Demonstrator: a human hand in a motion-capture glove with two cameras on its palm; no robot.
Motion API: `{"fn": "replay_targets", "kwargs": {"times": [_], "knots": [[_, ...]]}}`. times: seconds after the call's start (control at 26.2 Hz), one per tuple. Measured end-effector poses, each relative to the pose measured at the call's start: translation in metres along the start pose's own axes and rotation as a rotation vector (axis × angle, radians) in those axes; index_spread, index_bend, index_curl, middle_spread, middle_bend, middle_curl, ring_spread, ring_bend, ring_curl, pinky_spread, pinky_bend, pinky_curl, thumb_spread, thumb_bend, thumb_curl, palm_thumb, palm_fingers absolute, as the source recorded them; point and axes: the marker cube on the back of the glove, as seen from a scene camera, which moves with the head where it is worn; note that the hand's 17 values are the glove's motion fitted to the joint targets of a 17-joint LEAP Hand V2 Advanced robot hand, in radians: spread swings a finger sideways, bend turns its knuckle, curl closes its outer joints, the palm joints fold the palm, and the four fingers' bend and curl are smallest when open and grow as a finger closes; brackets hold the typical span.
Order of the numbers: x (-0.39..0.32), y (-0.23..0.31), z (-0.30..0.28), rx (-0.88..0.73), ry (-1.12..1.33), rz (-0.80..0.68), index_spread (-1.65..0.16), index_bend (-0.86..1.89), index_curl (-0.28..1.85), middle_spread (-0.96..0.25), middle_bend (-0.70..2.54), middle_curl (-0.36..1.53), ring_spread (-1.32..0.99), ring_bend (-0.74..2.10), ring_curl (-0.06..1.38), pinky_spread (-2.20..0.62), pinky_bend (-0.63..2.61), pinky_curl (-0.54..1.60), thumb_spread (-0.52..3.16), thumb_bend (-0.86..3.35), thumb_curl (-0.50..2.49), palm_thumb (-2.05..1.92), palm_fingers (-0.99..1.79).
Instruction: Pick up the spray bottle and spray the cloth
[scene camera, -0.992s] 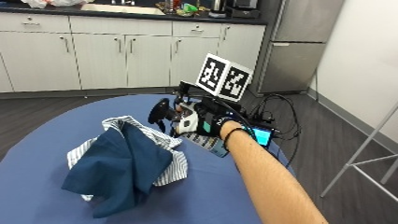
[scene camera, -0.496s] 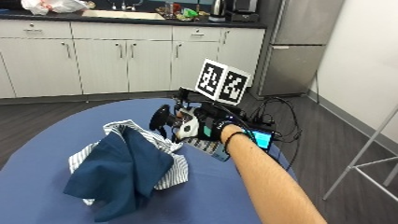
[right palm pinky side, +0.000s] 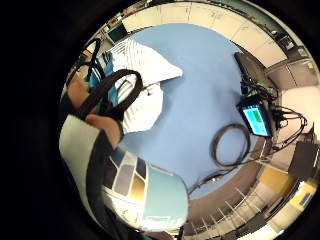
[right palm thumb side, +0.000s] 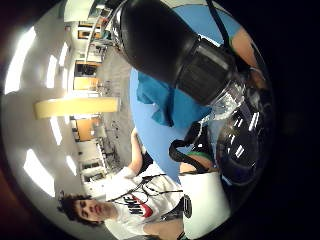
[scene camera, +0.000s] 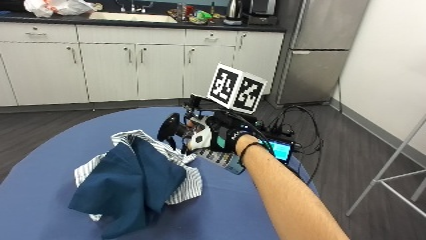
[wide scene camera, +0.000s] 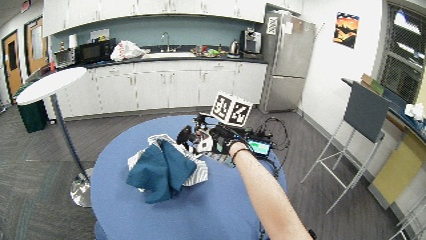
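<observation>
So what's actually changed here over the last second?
Very little. The gloved right hand keeps gripping the spray bottle, its nozzle pointing at the cloth. The whole picture shifted slightly, which is the camera. The cloth stays heaped on the blue table.

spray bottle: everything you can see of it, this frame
The spray bottle is held above the blue table in the gloved right hand, fingers curled round it. It has a black spray head, pointing toward the cloth pile, and a clear plastic body; a pale label with coloured patches shows near the palm. Liquid level can't be made out.
</observation>
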Motion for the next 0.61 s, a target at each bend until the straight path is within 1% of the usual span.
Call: {"fn": "replay_targets", "kwargs": {"times": [0.61], "knots": [[-0.0041, 0.0015, 0.0039, -0.001, 0.005, -0.020, -0.22, 0.09, 0.23, -0.09, 0.33, 0.47, -0.09, 0.67, 0.43, -0.08, 0.60, 0.35, 0.57, -0.03, 0.67, 0.91, 1.15]]}}
